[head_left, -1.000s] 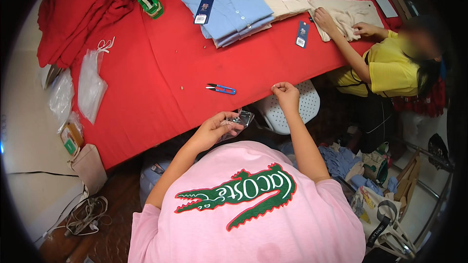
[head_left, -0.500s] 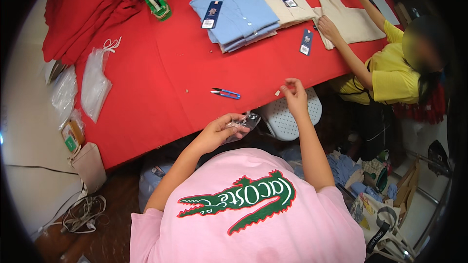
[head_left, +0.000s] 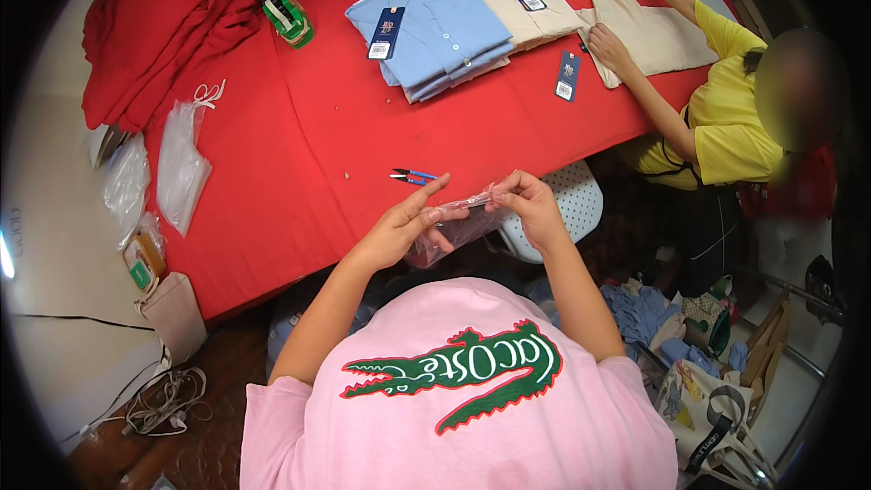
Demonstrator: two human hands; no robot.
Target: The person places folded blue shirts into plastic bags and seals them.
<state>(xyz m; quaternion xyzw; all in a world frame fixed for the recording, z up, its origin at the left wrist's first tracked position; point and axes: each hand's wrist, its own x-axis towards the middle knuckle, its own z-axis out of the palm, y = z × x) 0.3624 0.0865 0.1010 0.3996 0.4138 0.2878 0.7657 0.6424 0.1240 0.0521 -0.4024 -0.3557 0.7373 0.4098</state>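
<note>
A small clear plastic bag (head_left: 458, 230) is stretched between my two hands at the near edge of the red table (head_left: 299, 191). My left hand (head_left: 404, 225) grips its left side, with one finger stretched out above it. At its upper right edge, the fingertips of my right hand (head_left: 533, 207) are pinched together on the plastic. Something dark shows near that pinch, too small to make out. Blue thread snips (head_left: 413, 177) lie on the cloth just beyond my left fingers, partly hidden by them.
Folded blue shirts (head_left: 431, 27) and a beige garment (head_left: 522, 4) with tags lie farther back. A loose dark tag (head_left: 567, 77) is to their right. At the right, a person in yellow (head_left: 735, 118) handles beige cloth (head_left: 635, 27). A perforated white stool (head_left: 567, 209) stands by the table edge.
My right hand has moved left to the bag and now pinches its edge; the small pale piece it held is out of sight. The crumpled bag is now spread out. The other person's far hand has shifted.
</note>
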